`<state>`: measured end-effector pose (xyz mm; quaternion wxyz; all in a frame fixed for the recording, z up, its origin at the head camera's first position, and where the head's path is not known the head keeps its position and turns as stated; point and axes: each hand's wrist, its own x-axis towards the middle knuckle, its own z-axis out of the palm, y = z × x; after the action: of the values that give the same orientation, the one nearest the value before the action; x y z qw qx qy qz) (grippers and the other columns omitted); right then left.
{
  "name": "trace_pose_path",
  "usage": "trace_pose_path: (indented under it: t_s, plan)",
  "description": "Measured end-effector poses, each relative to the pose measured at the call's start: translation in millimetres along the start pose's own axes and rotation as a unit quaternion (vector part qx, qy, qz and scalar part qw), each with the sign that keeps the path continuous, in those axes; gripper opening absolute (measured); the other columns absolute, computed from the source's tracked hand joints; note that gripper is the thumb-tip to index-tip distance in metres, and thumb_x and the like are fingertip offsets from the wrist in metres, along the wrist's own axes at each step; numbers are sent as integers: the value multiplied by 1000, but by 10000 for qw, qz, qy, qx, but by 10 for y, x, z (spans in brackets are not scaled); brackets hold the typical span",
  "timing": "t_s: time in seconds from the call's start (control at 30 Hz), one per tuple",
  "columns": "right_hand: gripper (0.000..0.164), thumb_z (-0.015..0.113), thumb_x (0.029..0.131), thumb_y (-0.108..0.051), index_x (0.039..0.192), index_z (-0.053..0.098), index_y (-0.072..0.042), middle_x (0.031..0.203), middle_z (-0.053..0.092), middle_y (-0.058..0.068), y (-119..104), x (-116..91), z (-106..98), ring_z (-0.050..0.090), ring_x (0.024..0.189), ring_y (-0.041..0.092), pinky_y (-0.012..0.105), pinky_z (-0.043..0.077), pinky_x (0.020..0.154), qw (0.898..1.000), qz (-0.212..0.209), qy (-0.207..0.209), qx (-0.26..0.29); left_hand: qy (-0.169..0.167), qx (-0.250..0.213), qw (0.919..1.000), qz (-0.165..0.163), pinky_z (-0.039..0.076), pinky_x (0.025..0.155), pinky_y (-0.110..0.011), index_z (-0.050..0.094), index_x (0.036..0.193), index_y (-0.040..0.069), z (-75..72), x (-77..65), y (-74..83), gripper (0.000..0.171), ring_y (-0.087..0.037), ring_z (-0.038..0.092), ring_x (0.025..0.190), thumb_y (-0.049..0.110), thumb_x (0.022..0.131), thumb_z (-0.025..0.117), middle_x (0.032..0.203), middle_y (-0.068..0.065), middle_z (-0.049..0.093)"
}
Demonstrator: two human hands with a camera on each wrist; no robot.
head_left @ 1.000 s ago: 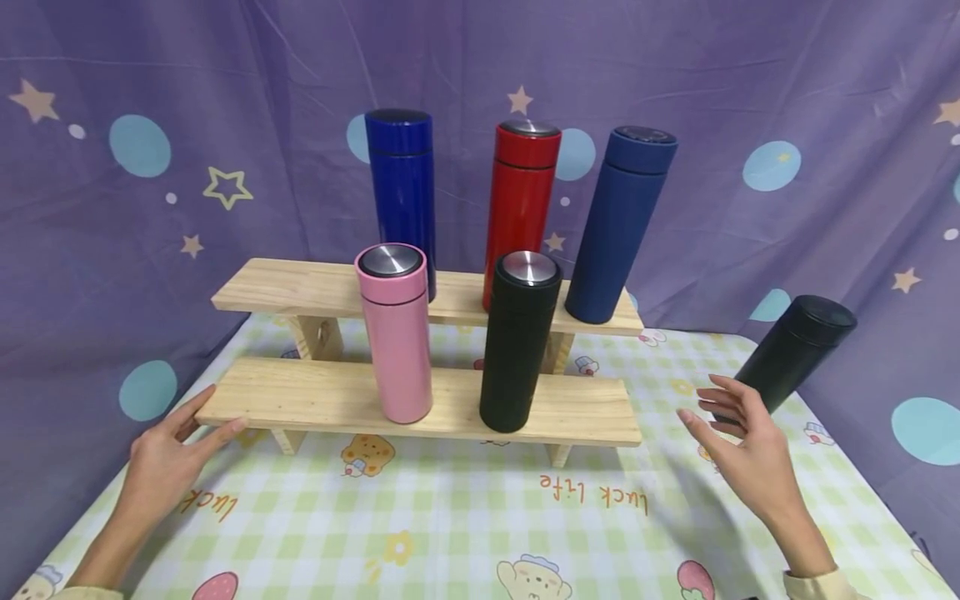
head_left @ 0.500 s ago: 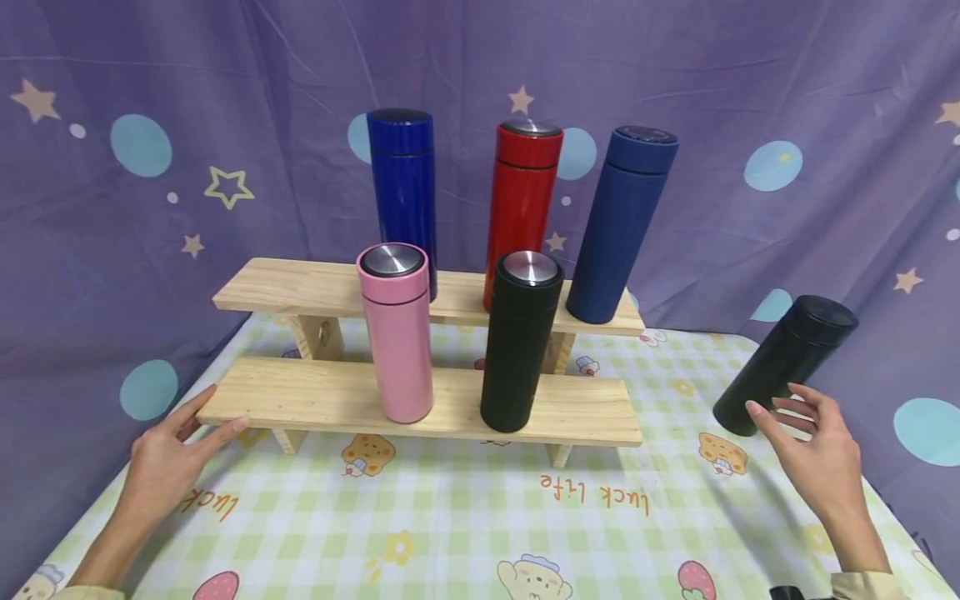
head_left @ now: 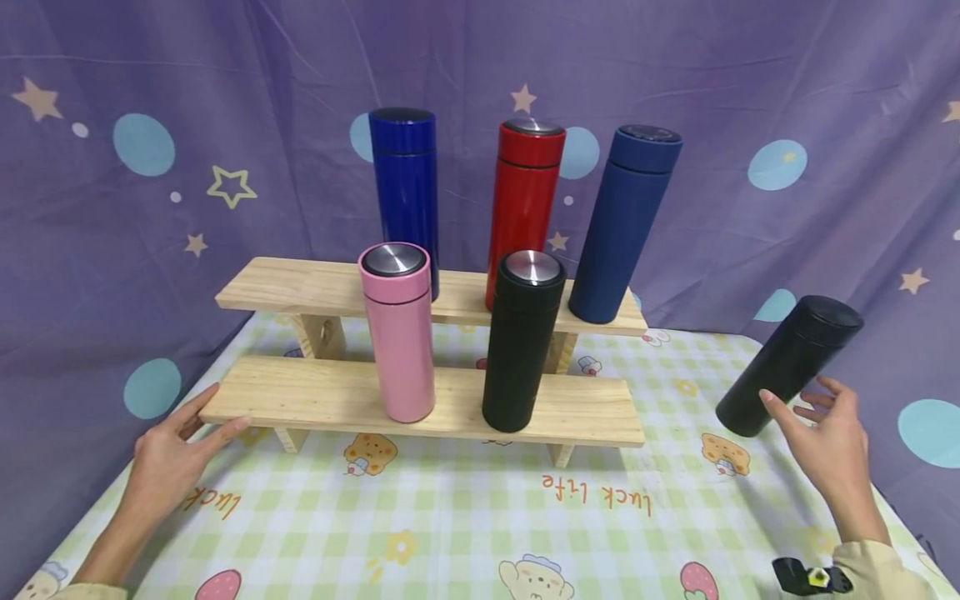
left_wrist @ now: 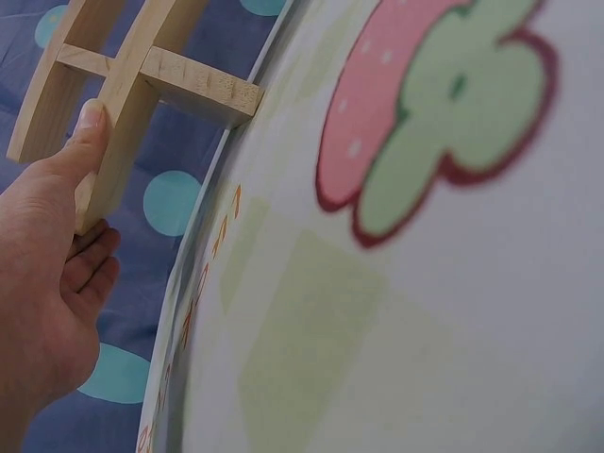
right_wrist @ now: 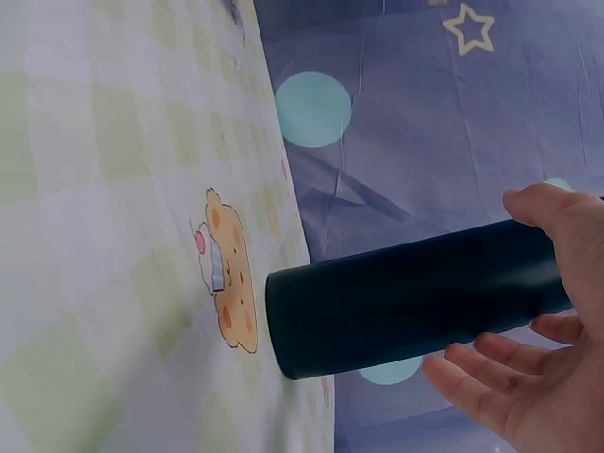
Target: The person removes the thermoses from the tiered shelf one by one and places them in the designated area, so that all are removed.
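At the left end of the two-tier wooden display stand (head_left: 292,392), my left hand (head_left: 168,458) grips the lower board, thumb on top. The left wrist view shows that thumb on the board's edge and the fingers curled below. My right hand (head_left: 832,442) is at a black thermos (head_left: 783,362) standing on the tablecloth to the stand's right. In the right wrist view its thumb and loosely bent fingers lie on opposite sides of the black thermos (right_wrist: 406,302). A pink thermos (head_left: 399,350) and another black thermos (head_left: 521,350) stand on the lower board.
Glossy blue (head_left: 405,192), red (head_left: 527,192) and matte blue (head_left: 626,225) thermoses stand on the upper board. A checked, cartoon-printed tablecloth (head_left: 450,525) covers the table. Behind it hangs a purple curtain (head_left: 300,100). A dark band (head_left: 810,577) crosses the right sleeve.
My right hand has moved right from in front of the right-hand black thermos to its right side, thumb and fingers now around it. The left hand keeps its grip on the stand.
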<state>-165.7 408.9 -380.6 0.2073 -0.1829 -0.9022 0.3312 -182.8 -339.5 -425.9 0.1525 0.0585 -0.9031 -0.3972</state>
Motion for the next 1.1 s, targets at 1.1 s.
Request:
trace_pose_path:
  t_s: [1.1]
  plan:
    - [88,69,97,-43,156,27,6,146,48,33,90,370,173,50,128,47,30,40,86,9984,234,289,435,49,73,9999,69,36,95,-8,39,161,11,3,5,-7,82,-56,48,128,39,95,78,142,-32,50]
